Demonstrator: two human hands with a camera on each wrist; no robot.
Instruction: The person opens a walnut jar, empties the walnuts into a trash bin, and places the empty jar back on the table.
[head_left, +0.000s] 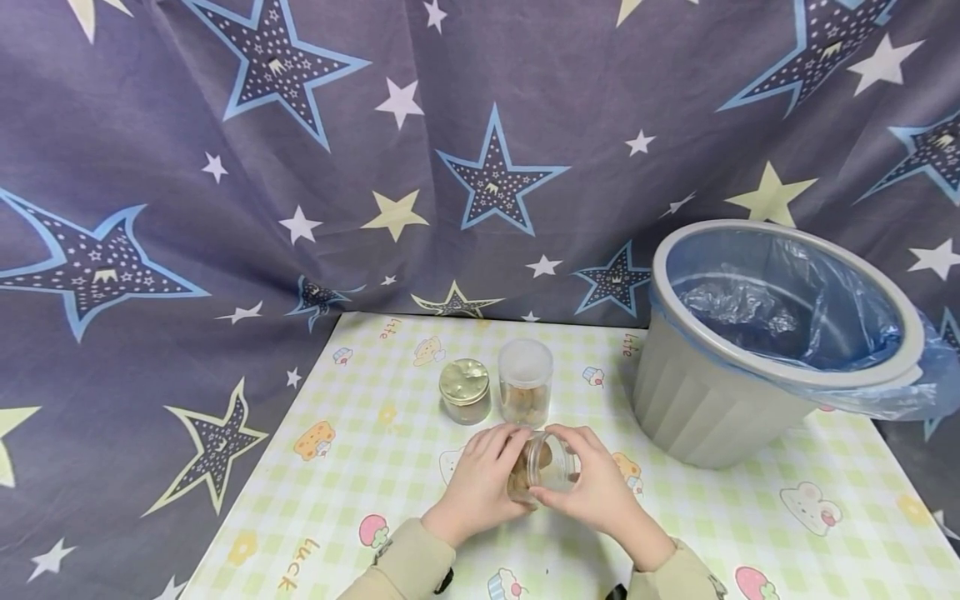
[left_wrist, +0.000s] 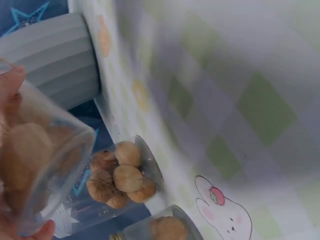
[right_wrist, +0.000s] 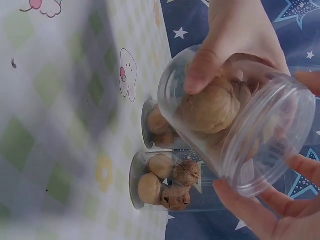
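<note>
The left hand (head_left: 487,479) and right hand (head_left: 592,483) grip a tilted clear jar (head_left: 543,468) of walnuts (right_wrist: 212,107). Beyond that jar stand a white-lidded jar (head_left: 525,383) and a gold-lidded jar (head_left: 465,392).

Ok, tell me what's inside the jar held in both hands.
Inside the jar are walnut-like nuts; the left hand covers part, so their number can't be told.

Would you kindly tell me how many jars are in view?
3. The held jar is tilted between the left hand and right hand; a gold-lidded jar stands on the table beyond them, with a taller jar just to its right. No others appear hidden.
</note>
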